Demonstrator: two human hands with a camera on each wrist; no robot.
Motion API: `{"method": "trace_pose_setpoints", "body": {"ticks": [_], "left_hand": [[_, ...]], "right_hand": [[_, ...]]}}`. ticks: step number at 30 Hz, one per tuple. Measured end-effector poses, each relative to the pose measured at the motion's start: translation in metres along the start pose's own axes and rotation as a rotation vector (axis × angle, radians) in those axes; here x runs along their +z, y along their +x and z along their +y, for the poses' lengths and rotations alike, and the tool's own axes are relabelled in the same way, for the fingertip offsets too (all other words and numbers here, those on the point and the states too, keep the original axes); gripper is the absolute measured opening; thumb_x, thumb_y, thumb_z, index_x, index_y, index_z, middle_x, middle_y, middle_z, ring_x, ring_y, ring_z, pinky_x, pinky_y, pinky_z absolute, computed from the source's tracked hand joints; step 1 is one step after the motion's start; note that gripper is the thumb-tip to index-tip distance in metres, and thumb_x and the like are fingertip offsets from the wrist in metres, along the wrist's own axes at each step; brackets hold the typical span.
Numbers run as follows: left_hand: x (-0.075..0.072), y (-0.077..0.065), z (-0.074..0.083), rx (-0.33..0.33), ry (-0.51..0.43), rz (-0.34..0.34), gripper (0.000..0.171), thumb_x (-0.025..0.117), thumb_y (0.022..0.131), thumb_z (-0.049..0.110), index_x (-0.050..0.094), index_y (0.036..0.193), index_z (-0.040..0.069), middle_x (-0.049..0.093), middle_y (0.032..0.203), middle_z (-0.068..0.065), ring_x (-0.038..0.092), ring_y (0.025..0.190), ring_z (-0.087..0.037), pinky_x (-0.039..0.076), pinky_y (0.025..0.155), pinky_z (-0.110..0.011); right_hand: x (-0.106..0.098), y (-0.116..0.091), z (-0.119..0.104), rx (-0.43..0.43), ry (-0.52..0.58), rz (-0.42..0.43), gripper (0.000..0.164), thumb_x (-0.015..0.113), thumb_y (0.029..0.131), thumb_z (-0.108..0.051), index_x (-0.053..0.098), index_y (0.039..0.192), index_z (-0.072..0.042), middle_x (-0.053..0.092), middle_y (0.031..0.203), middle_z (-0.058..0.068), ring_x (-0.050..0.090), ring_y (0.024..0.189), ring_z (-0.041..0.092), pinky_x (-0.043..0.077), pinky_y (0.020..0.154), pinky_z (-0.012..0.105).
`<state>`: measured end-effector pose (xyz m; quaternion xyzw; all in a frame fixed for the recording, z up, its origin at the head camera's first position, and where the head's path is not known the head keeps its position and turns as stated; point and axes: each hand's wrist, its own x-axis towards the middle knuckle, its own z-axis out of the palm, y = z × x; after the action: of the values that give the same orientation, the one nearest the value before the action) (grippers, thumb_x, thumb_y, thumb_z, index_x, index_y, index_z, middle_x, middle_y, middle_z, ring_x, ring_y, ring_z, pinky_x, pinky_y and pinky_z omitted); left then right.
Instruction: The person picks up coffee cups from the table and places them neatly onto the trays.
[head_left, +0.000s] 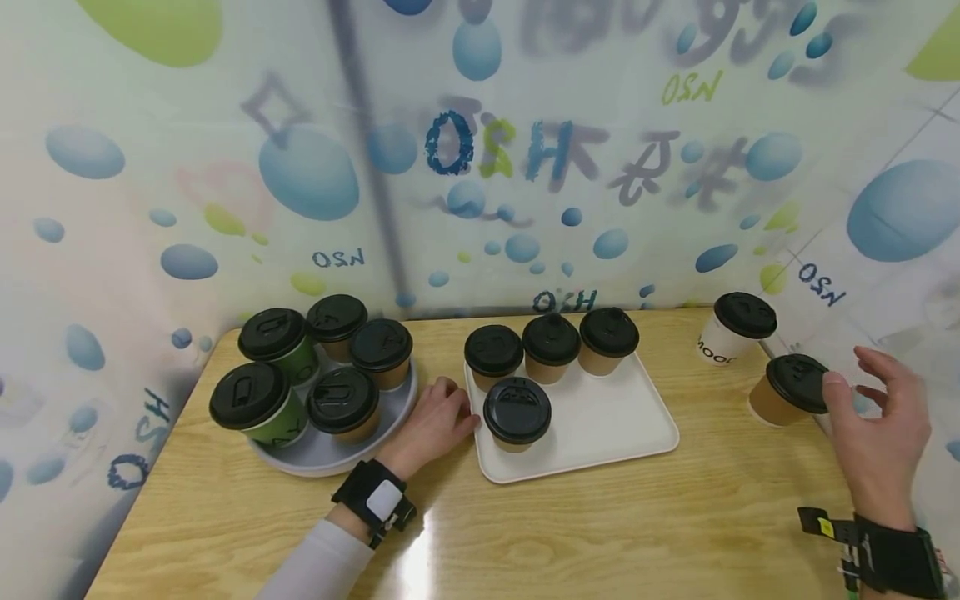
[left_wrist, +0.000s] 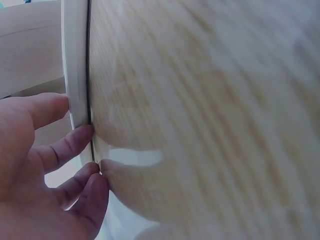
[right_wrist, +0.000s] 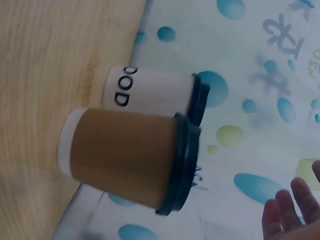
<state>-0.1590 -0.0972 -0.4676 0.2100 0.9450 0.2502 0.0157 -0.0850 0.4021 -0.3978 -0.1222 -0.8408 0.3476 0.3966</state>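
Observation:
My left hand [head_left: 435,425] is at the left edge of a white rectangular tray [head_left: 611,425], its curled fingers holding the rim. In the left wrist view the thumb lies against the tray rim [left_wrist: 76,65], with the other fingertips along its lower edge by the table. Four-sided, the tray bears several small brown paper cups with black lids, one lidded cup [head_left: 517,412] nearest my left hand. My right hand [head_left: 881,417] is raised at the right, fingers spread and holding nothing. Just left of it stands a brown coffee cup [right_wrist: 122,155] with a black lid, apart from the fingers in the right wrist view.
A white lidded cup [head_left: 726,337] with dark lettering stands behind the brown one. On the left, a round grey plate [head_left: 315,467] carries several lidded cups, green and brown. A patterned curtain [head_left: 480,233] borders the wooden table [head_left: 600,533] at the back and sides.

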Motion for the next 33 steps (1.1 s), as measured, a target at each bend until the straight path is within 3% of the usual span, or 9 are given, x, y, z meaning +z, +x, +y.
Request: {"method": "trace_pose_setpoints", "body": {"ticks": [4,9,20,25,33], "left_hand": [[0.001,0.000,-0.001,0.003,-0.002,0.002,0.015,0.073,0.096,0.020,0.065,0.090,0.008,0.054,0.116,-0.020,0.053,0.105,-0.038,0.044,0.094,-0.050],[0.000,0.000,0.000,-0.004,0.000,-0.008,0.015,0.073,0.096,0.020,0.065,0.091,0.008,0.054,0.117,-0.020,0.053,0.106,-0.038,0.044,0.094,-0.050],[0.000,0.001,-0.001,0.018,0.007,-0.006,0.016,0.072,0.095,0.020,0.064,0.090,0.008,0.053,0.115,-0.019,0.053,0.104,-0.036,0.045,0.092,-0.049],[-0.003,0.000,0.002,0.013,-0.004,-0.008,0.016,0.072,0.096,0.019,0.063,0.089,0.008,0.053,0.115,-0.019,0.052,0.104,-0.037,0.044,0.093,-0.050],[-0.002,0.000,0.002,-0.008,0.007,-0.023,0.016,0.071,0.096,0.020,0.064,0.091,0.007,0.053,0.117,-0.019,0.052,0.105,-0.037,0.045,0.092,-0.049]], "right_hand": [[-0.003,0.002,0.010,0.029,-0.060,0.005,0.055,0.062,0.101,-0.020,0.049,0.153,-0.010,0.041,0.159,0.008,0.035,0.146,0.021,0.025,0.117,0.026],[-0.003,0.003,0.020,0.156,-0.051,-0.023,0.067,0.062,0.100,-0.025,0.037,0.161,-0.016,0.032,0.164,0.011,0.027,0.151,0.025,0.019,0.123,0.043],[0.004,0.005,0.037,0.355,-0.043,-0.152,0.088,0.066,0.097,-0.034,0.015,0.167,-0.016,0.014,0.172,0.008,0.013,0.157,0.028,0.014,0.125,0.051],[0.008,0.005,0.044,0.404,-0.034,-0.199,0.097,0.070,0.095,-0.034,0.009,0.168,-0.018,0.009,0.173,0.007,0.008,0.158,0.027,0.013,0.125,0.053],[0.015,0.003,0.050,0.452,-0.036,-0.254,0.102,0.073,0.093,-0.032,0.004,0.168,-0.019,0.006,0.173,0.005,0.013,0.157,0.031,0.016,0.126,0.045]]}}
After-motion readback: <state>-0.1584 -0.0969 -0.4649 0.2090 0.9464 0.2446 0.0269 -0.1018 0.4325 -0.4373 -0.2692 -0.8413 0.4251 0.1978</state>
